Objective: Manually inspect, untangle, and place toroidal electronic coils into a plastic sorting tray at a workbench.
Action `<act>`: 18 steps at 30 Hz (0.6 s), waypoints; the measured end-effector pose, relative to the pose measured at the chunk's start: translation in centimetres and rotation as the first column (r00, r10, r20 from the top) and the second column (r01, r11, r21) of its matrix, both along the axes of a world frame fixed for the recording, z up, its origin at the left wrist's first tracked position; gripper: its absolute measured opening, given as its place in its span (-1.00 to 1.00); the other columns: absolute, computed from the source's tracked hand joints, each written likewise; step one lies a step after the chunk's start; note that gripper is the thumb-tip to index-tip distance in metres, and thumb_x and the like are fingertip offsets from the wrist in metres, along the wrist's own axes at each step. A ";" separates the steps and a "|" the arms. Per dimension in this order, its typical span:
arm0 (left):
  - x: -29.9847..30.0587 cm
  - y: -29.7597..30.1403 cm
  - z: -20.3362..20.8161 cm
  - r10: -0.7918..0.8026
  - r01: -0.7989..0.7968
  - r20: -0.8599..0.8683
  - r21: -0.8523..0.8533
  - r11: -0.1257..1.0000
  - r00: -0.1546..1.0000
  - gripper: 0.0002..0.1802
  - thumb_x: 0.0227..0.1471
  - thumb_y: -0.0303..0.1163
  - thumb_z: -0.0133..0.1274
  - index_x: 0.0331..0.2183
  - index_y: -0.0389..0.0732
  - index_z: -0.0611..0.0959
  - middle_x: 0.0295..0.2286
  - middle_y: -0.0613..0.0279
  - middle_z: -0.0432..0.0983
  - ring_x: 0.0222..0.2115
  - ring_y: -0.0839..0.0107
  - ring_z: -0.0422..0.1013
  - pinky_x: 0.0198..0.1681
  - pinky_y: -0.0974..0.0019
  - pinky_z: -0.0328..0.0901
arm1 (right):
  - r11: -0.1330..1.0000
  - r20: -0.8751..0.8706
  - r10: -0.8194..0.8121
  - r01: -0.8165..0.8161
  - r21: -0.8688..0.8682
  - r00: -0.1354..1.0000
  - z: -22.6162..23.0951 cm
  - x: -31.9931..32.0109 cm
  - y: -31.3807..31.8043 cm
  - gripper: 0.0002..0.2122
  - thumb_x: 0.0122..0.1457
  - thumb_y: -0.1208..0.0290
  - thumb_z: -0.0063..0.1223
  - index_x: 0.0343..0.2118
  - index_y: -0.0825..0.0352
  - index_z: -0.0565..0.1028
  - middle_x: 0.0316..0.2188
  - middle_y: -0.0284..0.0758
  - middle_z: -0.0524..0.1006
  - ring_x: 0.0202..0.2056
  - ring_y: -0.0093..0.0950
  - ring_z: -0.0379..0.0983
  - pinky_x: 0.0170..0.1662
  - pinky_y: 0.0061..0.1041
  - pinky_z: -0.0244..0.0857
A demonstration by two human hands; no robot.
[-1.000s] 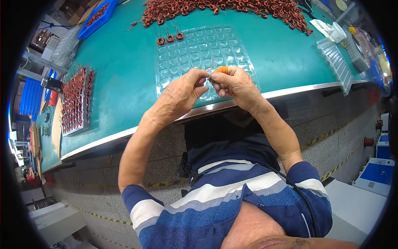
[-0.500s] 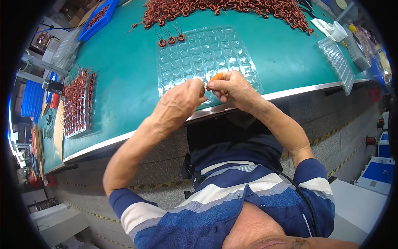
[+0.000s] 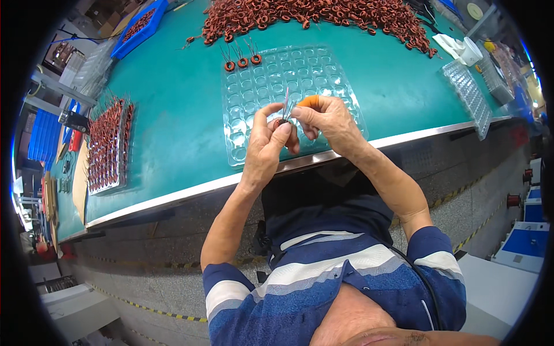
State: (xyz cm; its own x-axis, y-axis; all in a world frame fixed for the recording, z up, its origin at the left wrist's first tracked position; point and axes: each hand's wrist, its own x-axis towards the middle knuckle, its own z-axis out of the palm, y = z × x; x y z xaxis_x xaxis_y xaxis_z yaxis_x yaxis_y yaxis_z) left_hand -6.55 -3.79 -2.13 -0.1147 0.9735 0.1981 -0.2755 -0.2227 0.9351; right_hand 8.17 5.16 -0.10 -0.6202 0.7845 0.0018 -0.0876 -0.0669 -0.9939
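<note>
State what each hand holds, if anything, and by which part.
The left hand pinches a coil by its body; the right hand is at its leads, grip unclear.

The striped shirt [image 3: 311, 275] is blue and white, the fingerstall [image 3: 310, 102] orange.

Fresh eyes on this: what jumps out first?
The heap of reddish wound rings spread across the top of the picture, on the green table. Then, centre, the left hand holding one ring while the right hand, wearing an orange finger cover, is at its wires above the clear tray.
</note>
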 end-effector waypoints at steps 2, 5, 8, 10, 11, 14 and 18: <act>-0.1 0.3 0.4 -0.009 0.002 -0.079 -0.091 0.996 0.997 -0.68 0.24 -0.34 -0.13 -0.08 -0.37 0.36 -0.52 0.25 0.38 -0.54 0.48 0.36 -0.43 0.44 0.31 | 0.997 0.015 -0.037 0.036 0.061 0.999 0.1 -0.1 -0.4 -0.71 0.13 0.24 0.18 -0.36 0.46 0.55 -0.61 -0.42 0.47 -0.61 -0.71 0.34 -0.56 -0.71 0.23; -0.5 0.5 0.0 0.036 -0.038 -0.029 -0.086 0.996 0.999 -0.70 0.23 -0.31 -0.11 -0.15 -0.37 0.44 -0.57 0.29 0.35 -0.57 0.51 0.32 -0.47 0.45 0.25 | 0.977 -0.016 -0.154 0.155 0.149 0.988 0.1 0.1 -0.5 -0.68 0.12 0.25 0.20 -0.29 0.48 0.53 -0.58 -0.39 0.51 -0.60 -0.71 0.38 -0.55 -0.72 0.26; -0.7 0.5 -0.5 0.033 -0.029 0.047 -0.080 0.996 0.998 -0.69 0.22 -0.29 -0.11 -0.17 -0.37 0.45 -0.59 0.30 0.32 -0.58 0.52 0.29 -0.49 0.46 0.21 | 0.970 -0.024 -0.199 0.201 0.140 0.980 0.6 0.3 -0.6 -0.67 0.12 0.30 0.20 -0.20 0.50 0.49 -0.56 -0.36 0.54 -0.59 -0.70 0.41 -0.54 -0.73 0.30; -0.6 0.7 -0.6 0.064 -0.064 -0.006 -0.063 0.996 0.998 -0.78 0.23 -0.36 -0.12 -0.19 -0.32 0.48 -0.63 0.33 0.34 -0.60 0.55 0.30 -0.50 0.46 0.23 | 0.941 -0.060 -0.176 0.186 0.284 0.982 0.8 -0.2 -0.9 -0.68 0.13 0.34 0.20 -0.18 0.50 0.47 -0.54 -0.33 0.56 -0.57 -0.69 0.43 -0.53 -0.71 0.32; -0.5 0.7 -0.9 0.076 -0.078 -0.057 -0.044 0.996 0.995 -0.79 0.23 -0.37 -0.12 -0.20 -0.30 0.49 -0.62 0.33 0.36 -0.60 0.56 0.31 -0.50 0.46 0.24 | 0.928 -0.046 -0.167 0.172 0.330 0.985 1.1 -0.5 -1.2 -0.71 0.12 0.38 0.19 -0.18 0.49 0.48 -0.51 -0.31 0.58 -0.53 -0.66 0.47 -0.49 -0.68 0.36; -0.3 0.6 -0.3 0.124 -0.136 -0.199 -0.045 0.990 0.972 -0.77 0.24 -0.35 -0.12 -0.19 -0.32 0.49 -0.52 0.27 0.45 -0.54 0.55 0.36 -0.43 0.49 0.28 | 0.847 0.040 -0.138 0.096 0.523 0.990 0.9 -1.5 -0.6 -0.81 0.14 0.45 0.16 -0.24 0.46 0.53 -0.51 -0.32 0.59 -0.47 -0.64 0.51 -0.43 -0.66 0.39; 0.0 0.4 0.1 0.246 -0.254 -0.267 0.004 0.967 0.932 -0.67 0.22 -0.37 -0.10 -0.03 -0.33 0.38 -0.38 0.18 0.50 -0.46 0.49 0.42 -0.36 0.43 0.35 | 0.917 0.046 -0.053 0.030 0.398 0.998 2.1 -1.6 1.2 -0.86 0.14 0.49 0.14 -0.30 0.46 0.55 -0.50 -0.32 0.59 -0.50 -0.64 0.50 -0.44 -0.67 0.38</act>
State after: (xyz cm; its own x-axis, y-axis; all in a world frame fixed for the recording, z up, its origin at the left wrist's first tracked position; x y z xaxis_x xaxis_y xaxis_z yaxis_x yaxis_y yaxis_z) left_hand -6.55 -3.39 -2.00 -0.3029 0.9259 0.2258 0.0427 -0.2235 0.9738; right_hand 6.57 6.34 1.99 -0.5951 0.7512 0.2856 -0.0268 0.3367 -0.9412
